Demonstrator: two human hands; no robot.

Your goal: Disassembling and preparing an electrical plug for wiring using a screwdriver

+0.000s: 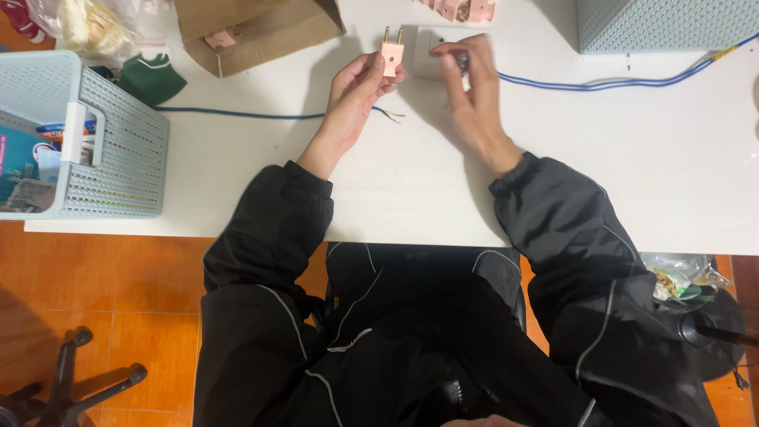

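left hand [356, 91] pinching pink plug [391, 55] | right hand [468, 83] pinching small dark part | brown cardboard box [253, 32] top-left

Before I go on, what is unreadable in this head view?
- Small dark thing in right hand: hidden by fingers, blurred.
- White square piece on white table: partly behind that hand.
- Pink two-pin plug in left hand: wire connection hidden.
- Grey perforated box: cut off by top edge.

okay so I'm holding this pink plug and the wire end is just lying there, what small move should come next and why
Probably bring the bare wire ends up to the plug. The left hand holds the plug prongs-up, the stripped tips lie on the table just below it, and the right hand pinches a small dark item, too blurred to identify.
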